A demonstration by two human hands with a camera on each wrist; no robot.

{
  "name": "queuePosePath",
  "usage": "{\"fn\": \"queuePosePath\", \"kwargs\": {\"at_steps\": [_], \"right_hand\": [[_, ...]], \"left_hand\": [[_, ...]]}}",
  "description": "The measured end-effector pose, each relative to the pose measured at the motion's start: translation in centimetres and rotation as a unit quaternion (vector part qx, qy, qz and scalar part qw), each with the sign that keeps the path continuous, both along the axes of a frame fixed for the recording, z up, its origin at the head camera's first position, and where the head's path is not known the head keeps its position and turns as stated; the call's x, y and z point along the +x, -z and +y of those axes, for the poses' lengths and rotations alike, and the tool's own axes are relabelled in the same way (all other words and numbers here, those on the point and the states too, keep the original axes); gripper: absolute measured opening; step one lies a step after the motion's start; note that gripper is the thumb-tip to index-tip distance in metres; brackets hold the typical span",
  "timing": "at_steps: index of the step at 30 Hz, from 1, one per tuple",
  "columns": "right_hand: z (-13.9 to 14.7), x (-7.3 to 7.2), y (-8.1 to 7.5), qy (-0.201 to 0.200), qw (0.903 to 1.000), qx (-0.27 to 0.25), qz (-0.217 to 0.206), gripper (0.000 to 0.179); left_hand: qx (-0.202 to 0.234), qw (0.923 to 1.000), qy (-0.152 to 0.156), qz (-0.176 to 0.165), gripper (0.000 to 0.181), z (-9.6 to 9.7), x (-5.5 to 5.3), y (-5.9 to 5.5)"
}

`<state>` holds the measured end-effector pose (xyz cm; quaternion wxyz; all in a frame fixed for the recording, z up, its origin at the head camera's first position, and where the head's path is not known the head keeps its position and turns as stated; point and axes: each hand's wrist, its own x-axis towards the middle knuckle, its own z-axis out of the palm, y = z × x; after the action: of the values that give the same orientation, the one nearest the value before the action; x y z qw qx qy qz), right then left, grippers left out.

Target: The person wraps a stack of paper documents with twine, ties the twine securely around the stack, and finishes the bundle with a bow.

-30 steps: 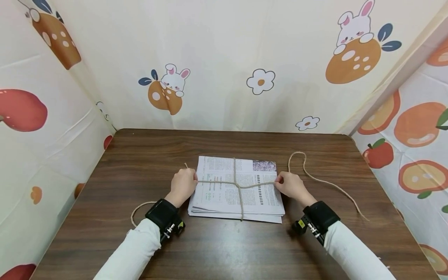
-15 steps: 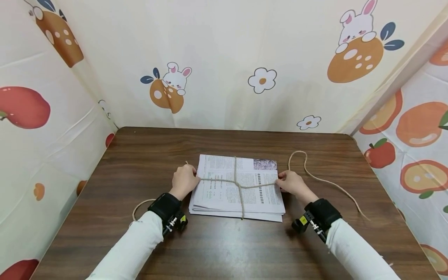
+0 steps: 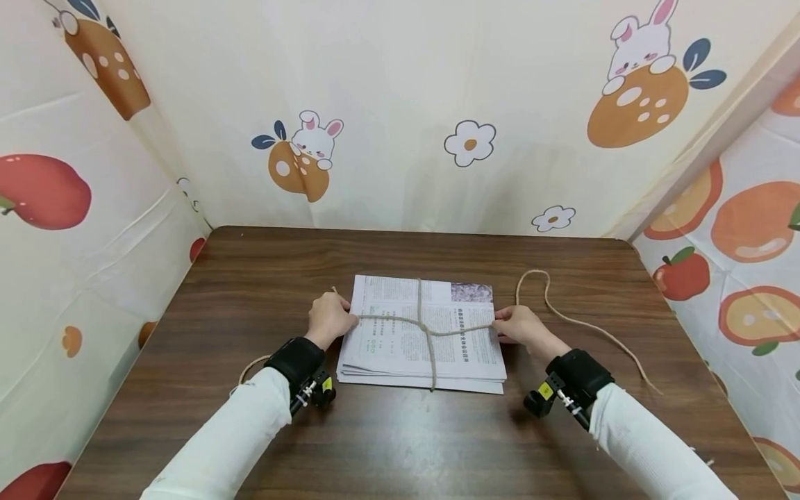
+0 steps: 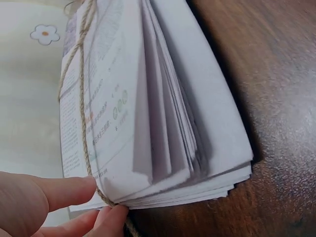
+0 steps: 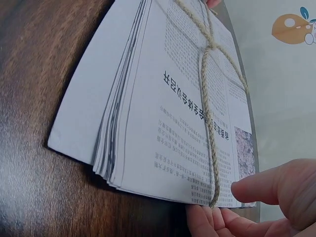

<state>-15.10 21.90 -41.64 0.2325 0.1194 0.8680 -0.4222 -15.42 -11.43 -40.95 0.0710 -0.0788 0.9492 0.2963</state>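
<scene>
A stack of folded newspapers [image 3: 390,361] lies on the table, with twine [image 3: 431,351] crossing over its top in two directions. At the left edge my left hand [image 3: 329,319] grips the stack. Its thumb [image 4: 71,191] presses on top beside the twine and its fingertips [image 4: 116,217] sit at the edge where the twine goes over. My right hand [image 3: 523,326] holds the opposite edge; there the thumb [image 5: 256,188] is on or just above the top sheet and the fingers [image 5: 202,222] are against the edge, partly hidden. The stack's underside is out of sight.
A loose length of twine [image 3: 590,325] curves across the table on the right. Another piece of twine [image 3: 250,368] loops out behind the left wrist. The brown wooden table [image 3: 425,451] meets printed curtains [image 3: 387,69] at its back and sides.
The stack has shifted slightly left between the hands. Fingers of both hands have straightened somewhat along the edges, and the left part of the crosswise twine sits a little farther back.
</scene>
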Motion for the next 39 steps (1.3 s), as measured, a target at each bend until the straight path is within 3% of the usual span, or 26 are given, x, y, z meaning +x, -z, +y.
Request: {"fn": "queuePosePath", "kwargs": {"at_steps": [10, 16, 19, 29, 39], "right_hand": [[-0.2, 0.3, 0.0, 0.01, 0.9999, -0.003, 0.001, 0.037], [-0.1, 0.2, 0.0, 0.016, 0.9998, -0.007, -0.012, 0.034], [0.0, 0.2, 0.1, 0.022, 0.9995, -0.016, -0.018, 0.033], [0.1, 0.4, -0.1, 0.02, 0.9995, -0.023, -0.008, 0.03], [-0.2, 0.4, -0.2, 0.018, 0.9996, -0.019, 0.007, 0.024]], "left_hand": [[0.023, 0.9985, -0.023, -0.044, 0.025, -0.4, -0.3, -0.1], [0.105, 0.9888, -0.049, -0.093, 0.022, -0.7, -0.4, -0.1], [0.122, 0.9846, -0.054, -0.113, 0.022, -0.7, -0.5, -0.1], [0.093, 0.9897, -0.038, -0.101, 0.017, -0.6, -0.8, -0.5], [0.087, 0.9897, -0.033, -0.11, 0.017, -1.1, -0.4, -0.6]]}}
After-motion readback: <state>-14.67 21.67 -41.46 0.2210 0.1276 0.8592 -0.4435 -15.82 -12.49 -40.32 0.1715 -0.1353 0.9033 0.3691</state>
